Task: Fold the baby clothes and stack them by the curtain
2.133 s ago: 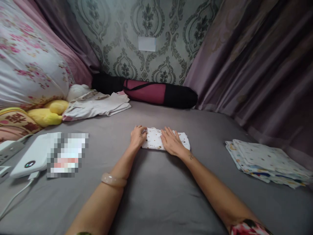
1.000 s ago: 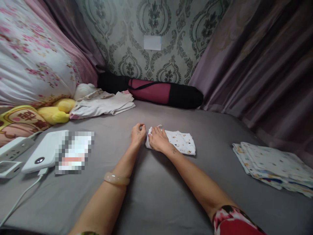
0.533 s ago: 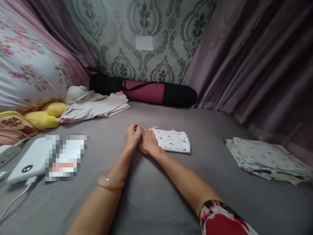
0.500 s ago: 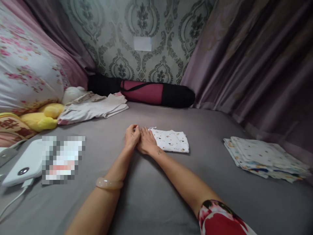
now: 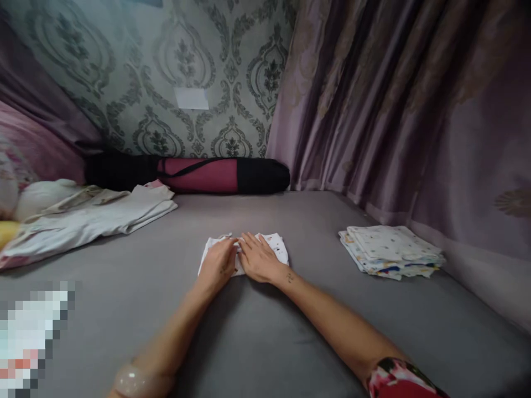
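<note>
A small folded white garment (image 5: 277, 247) with little dark and orange prints lies on the grey bed sheet in front of me. My right hand (image 5: 259, 257) rests palm down on it, fingers stretched out and slightly spread. At the garment's left part, my left hand (image 5: 219, 258) has its fingers bent and drawn together with the thumb, pinching the cloth near its middle. The two hands almost meet at the fingertips and cover much of the garment. A pale bangle (image 5: 143, 381) circles my left forearm, blurred by motion.
To the right sits a stack of folded printed cloths (image 5: 392, 251). A pale garment (image 5: 103, 213) lies spread at the left beside a white plush toy (image 5: 47, 196). Along the patterned wall runs a black and maroon long bag (image 5: 199, 176). Purple curtains (image 5: 352, 99) hang at the right.
The view has swung right. My left hand has moved from beside the garment onto its left part. My right hand now lies further over the garment, near its middle.
</note>
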A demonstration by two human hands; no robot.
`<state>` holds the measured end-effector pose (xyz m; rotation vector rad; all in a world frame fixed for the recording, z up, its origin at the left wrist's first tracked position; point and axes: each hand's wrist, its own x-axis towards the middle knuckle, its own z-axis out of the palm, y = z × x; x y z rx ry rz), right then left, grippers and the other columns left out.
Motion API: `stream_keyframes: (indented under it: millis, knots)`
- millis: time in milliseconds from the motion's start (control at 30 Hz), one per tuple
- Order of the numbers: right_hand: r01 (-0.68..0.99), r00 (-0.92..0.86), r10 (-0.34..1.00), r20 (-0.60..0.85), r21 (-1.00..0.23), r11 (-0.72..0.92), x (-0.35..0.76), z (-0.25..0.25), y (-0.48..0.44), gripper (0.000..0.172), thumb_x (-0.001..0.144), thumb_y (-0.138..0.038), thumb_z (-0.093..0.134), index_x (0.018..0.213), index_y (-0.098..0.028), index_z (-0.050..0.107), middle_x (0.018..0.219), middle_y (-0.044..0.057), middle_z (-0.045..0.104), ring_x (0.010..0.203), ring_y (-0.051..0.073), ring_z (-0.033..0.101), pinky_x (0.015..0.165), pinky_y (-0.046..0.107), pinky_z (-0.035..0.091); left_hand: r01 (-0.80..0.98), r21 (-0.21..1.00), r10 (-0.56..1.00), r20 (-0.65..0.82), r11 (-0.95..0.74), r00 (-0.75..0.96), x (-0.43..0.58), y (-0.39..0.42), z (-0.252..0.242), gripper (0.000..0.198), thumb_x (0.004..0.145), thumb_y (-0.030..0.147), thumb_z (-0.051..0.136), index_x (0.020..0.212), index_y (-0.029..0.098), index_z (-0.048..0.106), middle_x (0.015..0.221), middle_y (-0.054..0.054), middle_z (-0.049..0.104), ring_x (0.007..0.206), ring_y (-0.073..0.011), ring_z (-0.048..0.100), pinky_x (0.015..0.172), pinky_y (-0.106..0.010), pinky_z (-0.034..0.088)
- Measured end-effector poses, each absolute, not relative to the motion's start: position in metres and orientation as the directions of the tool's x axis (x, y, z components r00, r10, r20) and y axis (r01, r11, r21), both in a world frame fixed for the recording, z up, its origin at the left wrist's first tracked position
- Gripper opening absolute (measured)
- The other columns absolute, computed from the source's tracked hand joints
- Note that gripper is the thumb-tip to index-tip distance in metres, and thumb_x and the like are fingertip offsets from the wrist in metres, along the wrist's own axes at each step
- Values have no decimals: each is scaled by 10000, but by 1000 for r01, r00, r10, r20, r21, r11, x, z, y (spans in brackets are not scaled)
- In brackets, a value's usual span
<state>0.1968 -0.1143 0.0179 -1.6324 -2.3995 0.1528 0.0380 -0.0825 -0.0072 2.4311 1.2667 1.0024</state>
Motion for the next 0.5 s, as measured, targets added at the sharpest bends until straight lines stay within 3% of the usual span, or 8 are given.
stream_keyframes:
  millis: [100, 200, 500]
  knots:
    - [904, -348, 926, 148, -211, 373, 202, 5, -114, 531, 989, -298, 256, 1442, -65, 405, 1520, 133, 371, 1427, 238, 281, 1185, 452, 179, 712, 352, 788, 377, -608, 486, 47, -86, -18, 380, 956, 267, 318, 1240, 164, 549, 1300, -135, 613, 1279, -265, 510, 1068, -471, 387]
    - [905, -337, 924, 179, -209, 370, 202, 0, -114, 524, 987, -290, 260, 1443, -76, 408, 1514, 127, 383, 1421, 225, 294, 1186, 440, 179, 774, 288, 824, 257, -564, 505, 47, -85, -25, 442, 978, 286, 272, 1346, 138, 467, 1413, -144, 522, 1330, -254, 462, 1114, -482, 337]
    - [876, -341, 926, 163, -301, 376, 207, 1, -114, 543, 988, -294, 261, 1464, -57, 368, 1531, 126, 354, 1433, 216, 268, 1199, 409, 137, 817, 175, 835, 159, -549, 527, 43, -86, -22, 504, 983, 307, 255, 1415, 107, 421, 1479, -147, 438, 1386, -235, 388, 1146, -459, 303]
